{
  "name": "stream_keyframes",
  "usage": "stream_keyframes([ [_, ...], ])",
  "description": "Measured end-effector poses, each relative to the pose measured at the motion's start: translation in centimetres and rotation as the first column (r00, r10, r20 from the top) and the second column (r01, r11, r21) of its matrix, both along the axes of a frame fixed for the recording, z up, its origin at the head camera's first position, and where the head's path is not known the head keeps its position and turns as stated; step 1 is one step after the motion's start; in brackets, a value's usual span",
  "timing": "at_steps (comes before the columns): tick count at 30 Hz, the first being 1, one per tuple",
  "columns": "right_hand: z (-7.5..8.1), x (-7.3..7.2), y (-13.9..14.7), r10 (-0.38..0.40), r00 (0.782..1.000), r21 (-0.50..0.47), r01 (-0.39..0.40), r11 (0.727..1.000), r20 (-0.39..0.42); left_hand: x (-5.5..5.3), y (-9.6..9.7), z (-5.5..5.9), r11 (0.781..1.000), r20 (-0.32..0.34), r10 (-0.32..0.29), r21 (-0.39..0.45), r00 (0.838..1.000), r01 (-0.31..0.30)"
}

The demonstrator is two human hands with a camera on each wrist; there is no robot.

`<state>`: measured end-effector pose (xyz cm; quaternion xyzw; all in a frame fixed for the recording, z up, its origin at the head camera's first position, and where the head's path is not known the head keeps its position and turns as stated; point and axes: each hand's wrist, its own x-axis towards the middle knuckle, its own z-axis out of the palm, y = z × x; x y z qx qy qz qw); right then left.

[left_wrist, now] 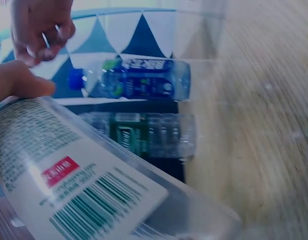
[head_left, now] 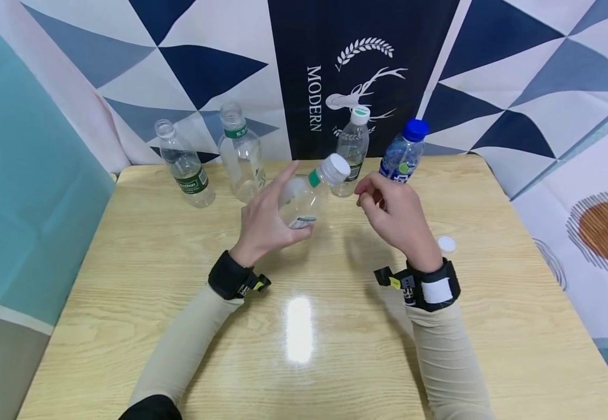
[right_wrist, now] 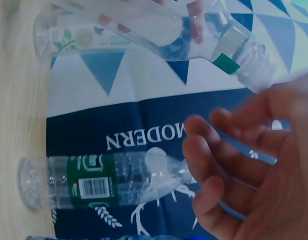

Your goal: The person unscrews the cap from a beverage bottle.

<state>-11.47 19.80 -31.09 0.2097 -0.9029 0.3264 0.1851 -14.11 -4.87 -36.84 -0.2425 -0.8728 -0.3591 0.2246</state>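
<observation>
My left hand (head_left: 264,226) grips a clear plastic bottle (head_left: 304,201) above the table, its neck tilted up to the right. This bottle has a green neck band and a white top (head_left: 338,167). A white label with a barcode (left_wrist: 96,202) shows on its side in the left wrist view. Just right of that top, my right hand (head_left: 399,217) is in the air, fingers loosely curled. Nothing shows between the right fingers (right_wrist: 201,150) in the right wrist view, and they are apart from the bottle's neck (right_wrist: 251,70).
Along the back stand two capless clear bottles, one green-labelled (head_left: 192,182) and one green-banded (head_left: 241,160). A white-capped bottle (head_left: 352,144) and a blue-capped bottle (head_left: 403,154) stand further right. A small white cap (head_left: 446,244) lies beside my right wrist. Patterned cloth (head_left: 230,70) hangs behind the table (head_left: 220,373).
</observation>
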Motion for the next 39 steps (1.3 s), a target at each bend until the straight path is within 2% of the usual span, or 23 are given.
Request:
stream_keyframes([
  [3,0.2,0.4,-0.4,0.000,1.000,-0.078,-0.002,0.997,-0.017,1.2,-0.5,0.6,0.997,-0.003,-0.007,-0.072,1.000,0.007],
  [6,0.4,0.7,-0.7,-0.004,0.999,-0.092,-0.001,0.996,-0.050,2.1,-0.7,1.0,0.989,0.003,-0.012,-0.149,1.000,0.013],
  [10,0.5,0.9,-1.1,-0.057,0.995,-0.019,0.056,0.998,-0.086,2.7,-0.7,1.2,0.965,-0.036,-0.011,-0.263,0.999,0.001],
  [14,0.4,0.9,-1.4,-0.139,0.987,0.093,0.147,0.985,-0.087,2.9,-0.5,1.3,0.931,-0.151,-0.006,-0.363,0.989,-0.050],
  [16,0.3,0.9,-1.5,-0.190,0.980,0.146,0.198,0.969,-0.064,2.9,-0.4,1.3,0.911,-0.215,-0.012,-0.404,0.977,-0.078],
  [19,0.2,0.9,-1.6,-0.295,0.955,0.223,0.282,0.933,0.028,2.9,-0.2,1.2,0.884,-0.295,-0.015,-0.450,0.955,-0.126],
  [23,0.0,0.9,-2.0,-0.387,0.909,0.261,0.341,0.903,0.152,2.9,-0.1,1.1,0.873,-0.359,0.001,-0.455,0.933,-0.176],
  [24,-0.1,0.8,-2.1,-0.391,0.906,0.253,0.345,0.904,0.162,3.0,-0.1,1.0,0.872,-0.366,0.007,-0.453,0.931,-0.185],
  [26,-0.2,0.8,-2.2,-0.381,0.914,0.211,0.349,0.913,0.141,3.1,-0.1,1.0,0.878,-0.364,0.015,-0.440,0.931,-0.186],
  [30,-0.6,0.8,-2.4,-0.331,0.943,0.113,0.328,0.938,0.011,3.4,-0.1,1.0,0.898,-0.316,0.016,-0.413,0.949,-0.153],
  [32,-0.7,0.8,-2.4,-0.301,0.952,0.074,0.305,0.949,-0.062,3.4,-0.2,1.1,0.906,-0.289,0.017,-0.401,0.957,-0.137],
  [35,-0.9,0.6,-2.4,-0.261,0.953,0.039,0.269,0.962,-0.152,3.5,-0.3,1.1,0.917,-0.252,0.013,-0.384,0.968,-0.112],
  [39,-0.8,0.5,-2.4,-0.195,0.951,0.027,0.208,0.978,-0.239,3.5,-0.4,1.1,0.937,-0.182,-0.022,-0.347,0.983,-0.044],
])
